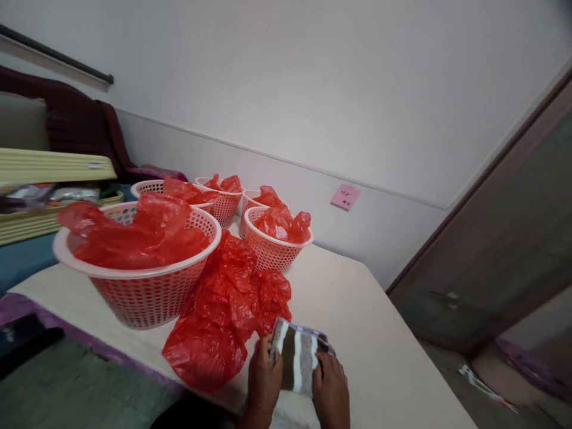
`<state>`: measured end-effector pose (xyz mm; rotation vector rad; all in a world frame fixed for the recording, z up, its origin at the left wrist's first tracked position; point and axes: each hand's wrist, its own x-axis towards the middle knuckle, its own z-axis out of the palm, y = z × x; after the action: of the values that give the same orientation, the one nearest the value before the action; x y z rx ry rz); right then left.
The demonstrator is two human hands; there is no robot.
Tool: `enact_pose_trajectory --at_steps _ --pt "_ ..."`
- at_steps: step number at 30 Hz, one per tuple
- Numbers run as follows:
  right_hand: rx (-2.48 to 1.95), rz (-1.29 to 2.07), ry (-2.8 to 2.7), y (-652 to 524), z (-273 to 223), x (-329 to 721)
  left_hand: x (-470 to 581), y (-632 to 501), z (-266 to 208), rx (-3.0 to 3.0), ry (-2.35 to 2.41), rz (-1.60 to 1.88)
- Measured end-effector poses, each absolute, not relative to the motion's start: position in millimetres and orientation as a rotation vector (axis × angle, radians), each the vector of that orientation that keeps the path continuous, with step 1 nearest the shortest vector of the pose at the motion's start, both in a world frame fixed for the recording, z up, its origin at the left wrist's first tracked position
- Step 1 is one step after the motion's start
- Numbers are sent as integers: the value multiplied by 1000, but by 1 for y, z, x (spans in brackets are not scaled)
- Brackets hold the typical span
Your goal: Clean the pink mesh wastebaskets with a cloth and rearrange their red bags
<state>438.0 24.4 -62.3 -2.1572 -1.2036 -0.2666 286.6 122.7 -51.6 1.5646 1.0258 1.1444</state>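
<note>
At the near edge of the table, a folded striped cloth [297,360] in brown, grey and white, with a purplish edge, is held between both hands. My left hand [264,372] grips its left side, thumb on top. My right hand [329,384] is closed on its right side, with the fingers curled over it. A pale, fuzzy part [292,411] shows below the stripes; whether it belongs to the same cloth I cannot tell. Just left of the cloth lies a crumpled heap of red plastic bags [223,310].
A large pink perforated basket [147,298] lined with red plastic stands at left. Several smaller lined baskets, one a pink basket [273,255], stand toward the wall. The table [357,310] meets the wall, where a pink note [345,196] hangs. A yellow crate [53,165] is at far left.
</note>
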Motion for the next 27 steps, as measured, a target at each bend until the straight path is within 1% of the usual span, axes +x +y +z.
enact_pose_trajectory --at_steps 9,27 --pt "-2193 -283 -1186 24 -53 431 287 124 -55 1591 1042 1066" --pt "-2220 -254 -1141 24 -45 422 282 127 -58 1555 1041 1013"
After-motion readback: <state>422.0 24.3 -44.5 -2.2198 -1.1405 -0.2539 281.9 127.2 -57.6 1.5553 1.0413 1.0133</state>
